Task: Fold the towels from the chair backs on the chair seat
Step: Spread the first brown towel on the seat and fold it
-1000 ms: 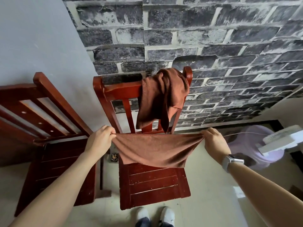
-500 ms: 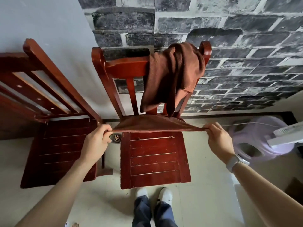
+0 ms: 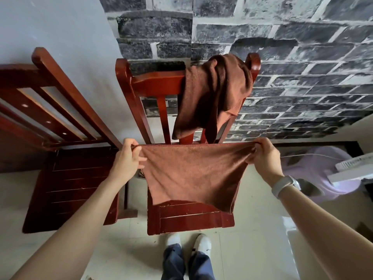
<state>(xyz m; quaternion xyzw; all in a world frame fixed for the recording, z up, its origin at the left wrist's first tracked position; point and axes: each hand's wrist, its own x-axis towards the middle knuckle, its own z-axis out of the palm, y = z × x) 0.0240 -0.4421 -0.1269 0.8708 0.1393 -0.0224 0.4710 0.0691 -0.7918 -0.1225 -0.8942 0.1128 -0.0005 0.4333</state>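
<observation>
I hold a brown towel (image 3: 191, 174) stretched by its top edge above the seat of the middle red wooden chair (image 3: 189, 221). My left hand (image 3: 127, 158) pinches its left corner and my right hand (image 3: 264, 156) grips its right corner. The cloth hangs down in front of the chair back and covers most of the seat, and its lower edge reaches near the seat's front. A second brown towel (image 3: 214, 96) lies bunched over the right side of the chair's top rail (image 3: 157, 83).
Another red wooden chair (image 3: 70, 182) stands close on the left, against the pale wall. A lilac stool (image 3: 314, 170) and a white device (image 3: 355, 168) sit on the floor at the right. My feet (image 3: 187, 241) are right at the seat's front. A brick-pattern wall is behind.
Half a second ago the towel was pulled out flat and level over the seat; now both hands hold it higher and it hangs down open. The view has tilted and moved closer.
</observation>
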